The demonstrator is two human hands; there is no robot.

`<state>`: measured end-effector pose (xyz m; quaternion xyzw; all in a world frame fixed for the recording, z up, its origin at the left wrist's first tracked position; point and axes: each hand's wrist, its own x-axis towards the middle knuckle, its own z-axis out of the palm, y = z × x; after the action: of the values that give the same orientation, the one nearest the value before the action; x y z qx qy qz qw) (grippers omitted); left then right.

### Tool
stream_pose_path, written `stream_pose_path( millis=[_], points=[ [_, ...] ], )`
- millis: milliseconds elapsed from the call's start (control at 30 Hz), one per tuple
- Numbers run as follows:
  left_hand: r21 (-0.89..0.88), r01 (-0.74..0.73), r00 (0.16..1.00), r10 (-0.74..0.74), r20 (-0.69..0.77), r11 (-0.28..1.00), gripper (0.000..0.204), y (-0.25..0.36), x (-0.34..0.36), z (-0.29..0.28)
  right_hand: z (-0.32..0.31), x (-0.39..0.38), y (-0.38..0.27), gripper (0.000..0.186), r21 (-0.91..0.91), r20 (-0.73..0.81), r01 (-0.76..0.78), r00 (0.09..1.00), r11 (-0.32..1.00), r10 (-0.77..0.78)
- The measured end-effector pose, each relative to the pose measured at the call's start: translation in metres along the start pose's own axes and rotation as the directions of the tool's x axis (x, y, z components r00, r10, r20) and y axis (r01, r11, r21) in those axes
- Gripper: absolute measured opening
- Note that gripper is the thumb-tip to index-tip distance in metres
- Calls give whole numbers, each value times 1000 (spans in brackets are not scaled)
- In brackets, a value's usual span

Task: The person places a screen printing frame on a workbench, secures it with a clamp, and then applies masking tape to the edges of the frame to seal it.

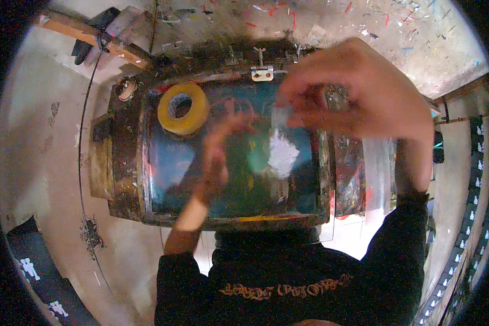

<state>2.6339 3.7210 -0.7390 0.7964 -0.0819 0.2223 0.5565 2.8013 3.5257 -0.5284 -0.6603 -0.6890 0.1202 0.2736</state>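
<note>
A framed screen-printing screen (228,218) with a dark teal mesh lies in front of me. My left hand (220,149) is over the middle of the mesh, its fingers smeared by motion and pointing up and right. Above the screen's upper right part, my right hand (331,95) has its fingers curled and pinched together. A pale, see-through strip (280,117) shows at those fingertips; whether they grip it is unclear. Below it, a bright white patch (283,155) shows on the mesh. A roll of yellowish tape (183,108) rests at the screen's upper left.
A metal hinge clamp (262,73) with a wing screw stands at the screen's far edge. A paint-stained wooden board (126,168) supports the left side. Black strips with white figures lie at lower left (30,266) and far right (459,244).
</note>
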Motion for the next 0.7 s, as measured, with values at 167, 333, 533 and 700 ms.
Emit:
stream_pose_path(
  millis=[167,333,533,700],
  points=[
    [-483,686,715,-628,307,544,46,56,-37,57,28,10,90,17,355,160,-217,972,909,169],
    [-416,803,569,-757,321,427,32,35,-84,78,78,7,192,23,528,305,-305,939,793,158],
    [-405,843,465,-858,217,355,21,19,-110,93,131,-5,266,32,542,405,-417,890,729,208],
    [-51,886,461,-867,188,460,17,23,-96,94,153,-8,289,31,479,434,-479,858,736,276]
  ],
)
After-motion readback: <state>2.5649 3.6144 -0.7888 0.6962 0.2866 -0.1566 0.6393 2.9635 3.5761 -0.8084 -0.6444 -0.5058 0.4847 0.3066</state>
